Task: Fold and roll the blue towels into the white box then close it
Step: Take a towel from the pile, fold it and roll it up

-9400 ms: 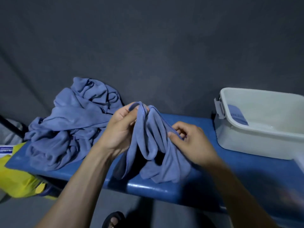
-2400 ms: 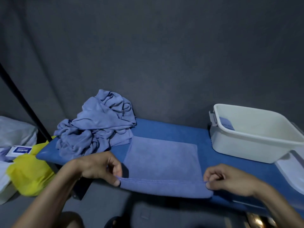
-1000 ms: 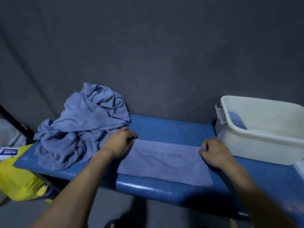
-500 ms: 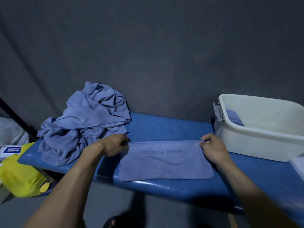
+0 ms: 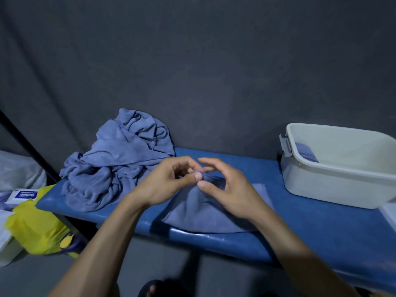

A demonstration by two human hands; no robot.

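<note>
A folded blue towel (image 5: 199, 213) lies on the blue padded bench (image 5: 310, 228), its far edge lifted at the middle. My left hand (image 5: 169, 185) pinches that raised edge between thumb and fingers. My right hand (image 5: 227, 189) is close beside it, fingers curved over the same bunched cloth, thumb near the fold. A heap of loose blue towels (image 5: 120, 161) sits on the bench to the left. The white box (image 5: 342, 168) stands open at the right end, with a blue label on its inner wall.
The box's white lid (image 5: 390, 213) lies at the right edge. A yellow bag (image 5: 36, 228) and a small white-and-blue packet (image 5: 21, 195) sit left of the bench. A dark pole (image 5: 27, 144) slants at left. A grey wall is behind.
Both hands left the towel's two far corners and came together at the middle. The towel's far edge is now gathered and lifted, no longer flat.
</note>
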